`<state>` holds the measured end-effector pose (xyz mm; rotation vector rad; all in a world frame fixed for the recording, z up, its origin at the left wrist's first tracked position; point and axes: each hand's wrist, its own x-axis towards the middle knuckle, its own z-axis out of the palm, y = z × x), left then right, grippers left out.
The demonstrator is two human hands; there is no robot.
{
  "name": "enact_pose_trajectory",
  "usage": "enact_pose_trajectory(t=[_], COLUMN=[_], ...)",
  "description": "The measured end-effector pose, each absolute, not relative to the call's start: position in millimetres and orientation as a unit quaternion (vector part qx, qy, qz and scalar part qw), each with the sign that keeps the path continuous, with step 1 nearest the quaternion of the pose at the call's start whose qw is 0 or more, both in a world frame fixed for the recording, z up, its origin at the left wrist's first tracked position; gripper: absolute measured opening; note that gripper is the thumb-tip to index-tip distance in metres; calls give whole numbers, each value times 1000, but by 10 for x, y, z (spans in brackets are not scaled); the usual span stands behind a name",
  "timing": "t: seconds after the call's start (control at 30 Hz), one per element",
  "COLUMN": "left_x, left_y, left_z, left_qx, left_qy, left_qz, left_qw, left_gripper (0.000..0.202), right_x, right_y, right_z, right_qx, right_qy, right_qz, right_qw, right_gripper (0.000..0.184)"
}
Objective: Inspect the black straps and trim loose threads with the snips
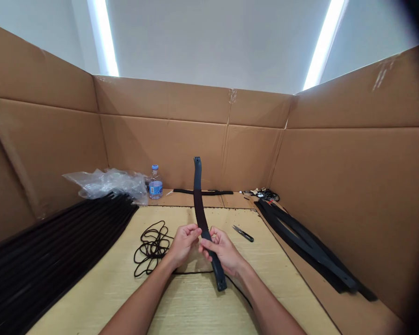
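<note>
A long dark strap [199, 195] stands nearly upright over the middle of the table, its top end curving away and its lower end near my wrists. My right hand [222, 251] is closed around the strap's lower part. My left hand [184, 241] pinches the strap's edge from the left, fingers pressed together. A thin black cord [152, 247] lies coiled on the wooden tabletop [111, 284] just left of my left hand, and a strand of it runs under my forearms.
Small black snips [243, 233] lie right of my hands. A large stack of dark straps [49, 251] fills the left side; another pile [310, 246] lies at the right. A water bottle [155, 183] and crumpled plastic bag [108, 184] sit at the back. Cardboard walls [352, 186] enclose the table.
</note>
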<state>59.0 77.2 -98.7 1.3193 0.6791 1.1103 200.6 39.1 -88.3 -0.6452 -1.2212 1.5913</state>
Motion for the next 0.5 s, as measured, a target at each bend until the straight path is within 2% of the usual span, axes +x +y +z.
enact_pose_trajectory(t=[0.2, 0.3, 0.5], left_x=[627, 649, 625], left_y=[760, 747, 826], left_z=[-963, -930, -965], left_qx=[565, 577, 566], left_qy=[312, 342, 400], left_qz=[494, 522, 555], left_qw=[582, 527, 461], left_gripper=[43, 43, 48], right_x=[1964, 1963, 1964], right_y=[476, 511, 529], right_z=[-945, -987, -986], right_qx=[-331, -353, -313], right_qy=[-459, -459, -448], right_qz=[634, 610, 616], right_qw=[527, 540, 567], right_gripper=[43, 45, 41])
